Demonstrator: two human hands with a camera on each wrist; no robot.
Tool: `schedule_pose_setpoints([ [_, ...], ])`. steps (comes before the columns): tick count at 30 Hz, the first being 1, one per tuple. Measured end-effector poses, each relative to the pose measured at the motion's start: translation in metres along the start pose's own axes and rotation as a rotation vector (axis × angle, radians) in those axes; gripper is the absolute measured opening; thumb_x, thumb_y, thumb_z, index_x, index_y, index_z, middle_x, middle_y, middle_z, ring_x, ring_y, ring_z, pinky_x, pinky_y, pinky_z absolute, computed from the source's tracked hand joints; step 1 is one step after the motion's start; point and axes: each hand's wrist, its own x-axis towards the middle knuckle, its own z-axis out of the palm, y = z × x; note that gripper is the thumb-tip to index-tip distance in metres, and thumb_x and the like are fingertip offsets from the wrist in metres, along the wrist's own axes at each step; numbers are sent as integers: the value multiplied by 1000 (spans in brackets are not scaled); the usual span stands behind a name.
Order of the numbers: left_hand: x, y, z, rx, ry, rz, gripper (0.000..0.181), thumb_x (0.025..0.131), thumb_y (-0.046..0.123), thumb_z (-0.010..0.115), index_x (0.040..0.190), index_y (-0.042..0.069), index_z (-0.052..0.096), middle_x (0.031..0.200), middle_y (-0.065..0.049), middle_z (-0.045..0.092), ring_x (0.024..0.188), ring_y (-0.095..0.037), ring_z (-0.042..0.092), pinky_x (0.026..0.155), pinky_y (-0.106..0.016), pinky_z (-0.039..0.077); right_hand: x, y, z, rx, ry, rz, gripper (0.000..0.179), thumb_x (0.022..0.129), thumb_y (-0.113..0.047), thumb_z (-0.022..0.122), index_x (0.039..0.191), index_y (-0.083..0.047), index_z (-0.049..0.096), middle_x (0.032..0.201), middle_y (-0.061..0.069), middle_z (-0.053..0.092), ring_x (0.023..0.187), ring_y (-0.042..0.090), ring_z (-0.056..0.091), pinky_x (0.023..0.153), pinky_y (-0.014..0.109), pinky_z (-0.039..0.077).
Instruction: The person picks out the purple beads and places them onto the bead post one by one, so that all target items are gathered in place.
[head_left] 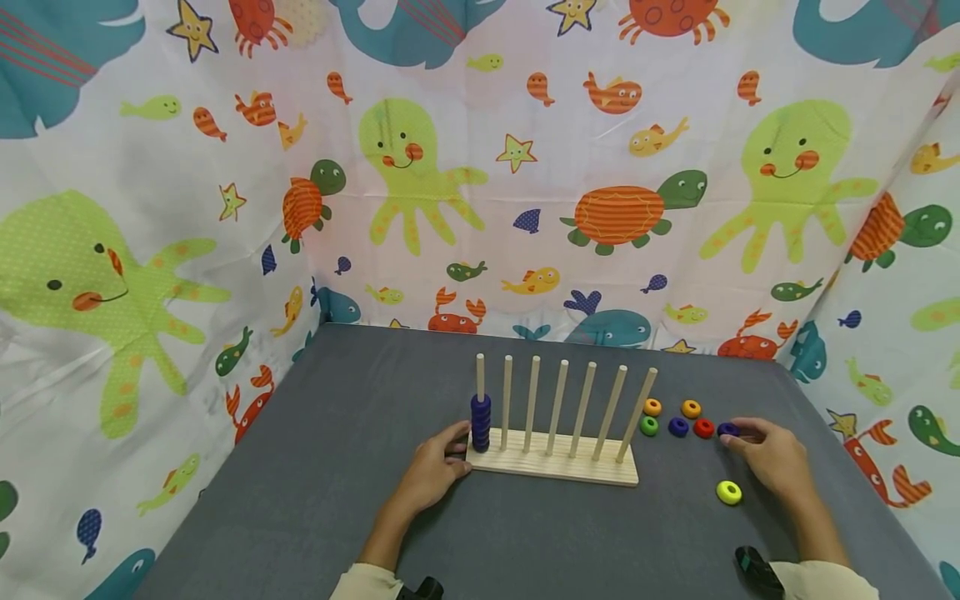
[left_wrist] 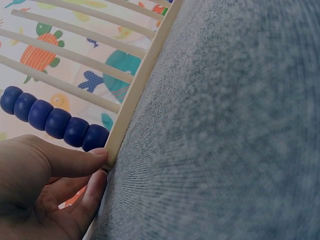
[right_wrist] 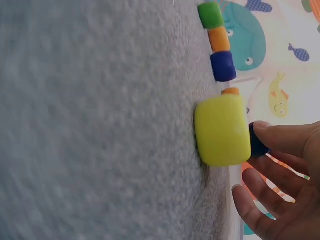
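Observation:
A wooden peg stand with several upright pegs stands on the grey table. Dark blue beads are stacked on its leftmost peg; the other pegs are bare. My left hand grips the left end of the stand's base, the thumb at its edge in the left wrist view. At the right, my right hand pinches a dark blue bead between thumb and fingers, its other fingers spread. Nearer to me lies a yellow-green bead, large in the right wrist view.
Loose beads lie between the stand and my right hand: a red one, a blue one, a green one and orange ones. A curtain printed with sea animals rises behind the table and along both sides.

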Motion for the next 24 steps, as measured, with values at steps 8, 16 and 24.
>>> schedule_pose_setpoints([
  [8,0,-2,0,5,-8,6,66,93,-8,71,156,0,50,155,-23,55,129,-38,65,98,-43,60,-10,-14,2,43,42,11,57,105,-37,67,142,6,60,123,33,68,107,44,62,78,45,52],
  [16,1,-1,0,14,-7,11,66,93,-8,71,155,1,51,155,-23,55,128,-38,66,97,-42,61,-16,-36,2,55,99,1,56,105,-40,67,142,2,62,125,31,66,112,45,56,76,41,46],
  [24,0,-1,0,18,-10,4,66,93,-7,71,155,1,50,155,-23,55,128,-38,65,98,-44,60,-24,-64,1,72,126,-35,57,106,-40,66,145,1,60,131,33,62,121,53,53,89,68,49],
])
